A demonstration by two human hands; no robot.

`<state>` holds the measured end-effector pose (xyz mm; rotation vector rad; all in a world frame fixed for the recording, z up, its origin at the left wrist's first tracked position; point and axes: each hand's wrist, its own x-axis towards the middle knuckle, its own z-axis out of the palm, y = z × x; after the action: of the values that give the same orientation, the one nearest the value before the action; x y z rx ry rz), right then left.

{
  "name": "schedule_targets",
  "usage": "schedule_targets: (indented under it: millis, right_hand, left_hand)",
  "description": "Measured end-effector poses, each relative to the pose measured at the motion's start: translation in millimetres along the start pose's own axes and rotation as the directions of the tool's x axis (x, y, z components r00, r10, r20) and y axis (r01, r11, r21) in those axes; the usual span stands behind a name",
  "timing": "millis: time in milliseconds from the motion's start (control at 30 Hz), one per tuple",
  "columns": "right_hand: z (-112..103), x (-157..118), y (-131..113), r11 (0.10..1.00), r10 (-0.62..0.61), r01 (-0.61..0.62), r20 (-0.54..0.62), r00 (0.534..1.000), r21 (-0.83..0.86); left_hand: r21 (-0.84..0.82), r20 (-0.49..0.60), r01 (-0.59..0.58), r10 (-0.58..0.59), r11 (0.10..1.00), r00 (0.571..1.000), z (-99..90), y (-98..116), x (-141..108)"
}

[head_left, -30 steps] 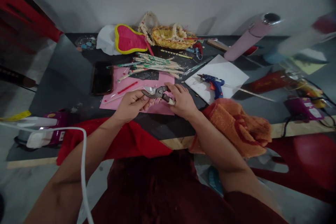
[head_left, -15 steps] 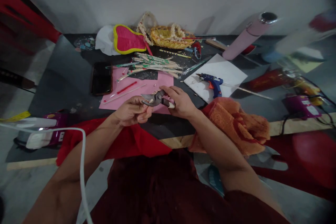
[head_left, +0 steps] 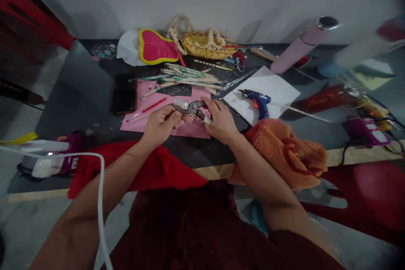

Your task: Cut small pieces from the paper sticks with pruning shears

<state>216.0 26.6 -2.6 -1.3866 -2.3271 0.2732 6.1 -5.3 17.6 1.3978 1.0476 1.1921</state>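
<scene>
1. Gripped across both hands: steel-bladed snips with dark handles (head_left: pixel 191 108), held just above a pink paper sheet (head_left: pixel 193 131), blades toward the left and slightly parted.
2. Closed snugly under the blades near the pivot: the bare left hand (head_left: pixel 160 125).
3. Wrapped narrowly around the handles, near a pale handle tip: the bare right hand (head_left: pixel 220 120).
4. Between the hands, beneath the snips: a small pale crumbly scrap (head_left: pixel 186 120), too small to identify.
5. Beyond the pink sheet: a loose pile of thin green-marked bamboo sticks (head_left: pixel 186 76).
6. To the right: a blue-and-orange hot glue gun (head_left: pixel 257 102) lying on a white square board (head_left: pixel 272 86), with a crumpled orange towel (head_left: pixel 284 152) nearer the table edge.
7. To the left: a black smartphone (head_left: pixel 123 93) beside the pink sheet.
</scene>
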Motion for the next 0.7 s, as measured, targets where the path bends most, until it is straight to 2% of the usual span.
schedule_targets:
  millis: [100,233,300,400,600,700]
  right_hand:
    - [-3,0,1,0.999,-0.007,0.008,0.026,1.0,-0.043]
    - [-6,-2,1,0.998,-0.032,0.034,0.026,0.999,-0.056]
    - [-6,-2,1,0.998,-0.037,0.038,0.025,0.999,-0.052]
    - [-6,-3,0,0.998,-0.048,0.049,0.033,0.998,-0.04]
    - [-4,-2,1,0.997,-0.072,0.073,0.076,0.995,-0.016]
    - [-4,-2,1,0.998,-0.066,0.066,0.085,0.994,0.007]
  left_hand:
    - [0.007,0.012,-0.001,0.001,1.0,1.0,0.1,-3,-1]
    - [-0.179,0.1,0.109,-0.092,0.978,0.991,0.1,-5,-1]
    - [-0.22,0.122,0.148,-0.124,0.964,0.985,-0.3,-5,-1]
    - [-0.205,0.13,0.175,-0.151,0.963,0.98,-2.6,-4,0]
    - [-0.097,0.122,0.143,-0.13,0.985,0.984,-9.7,-3,1]
    - [-0.139,0.119,0.176,-0.16,0.975,0.98,-9.2,0,0]
